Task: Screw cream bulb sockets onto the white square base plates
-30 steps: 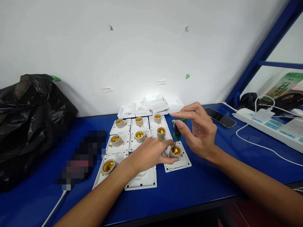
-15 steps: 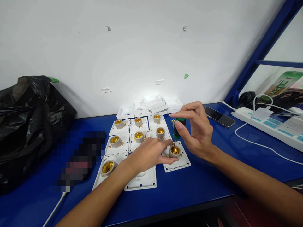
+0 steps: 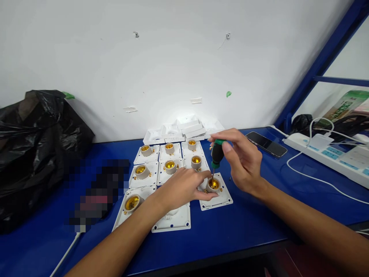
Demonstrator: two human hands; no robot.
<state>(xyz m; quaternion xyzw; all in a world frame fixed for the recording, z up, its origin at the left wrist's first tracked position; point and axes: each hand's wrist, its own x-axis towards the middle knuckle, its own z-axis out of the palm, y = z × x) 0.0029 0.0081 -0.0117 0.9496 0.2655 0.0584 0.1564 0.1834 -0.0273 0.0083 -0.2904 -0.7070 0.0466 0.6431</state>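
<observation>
My right hand (image 3: 243,165) has its fingers and thumb closed round the upper part of a short screwdriver (image 3: 218,154) with a black and green handle. The shaft points down into a lamp socket (image 3: 213,185), whose inside is a brass-coloured thread. This socket sits on a square white plate (image 3: 221,199). From the left, my left hand (image 3: 187,184) grips the socket, with thumb and fingers on either side of its rim. The screwdriver's tip is hidden inside the socket.
Several white plates with sockets (image 3: 170,166) lie in rows to the left. White square covers (image 3: 188,127) are stacked against the wall. A black plastic bag (image 3: 40,154) stands far left. A phone (image 3: 266,144) and a white power strip (image 3: 331,154) with cables lie right.
The fingers of my right hand have shifted on the screwdriver handle, so more of it shows. My left hand has stayed on the socket. The view has moved slightly.
</observation>
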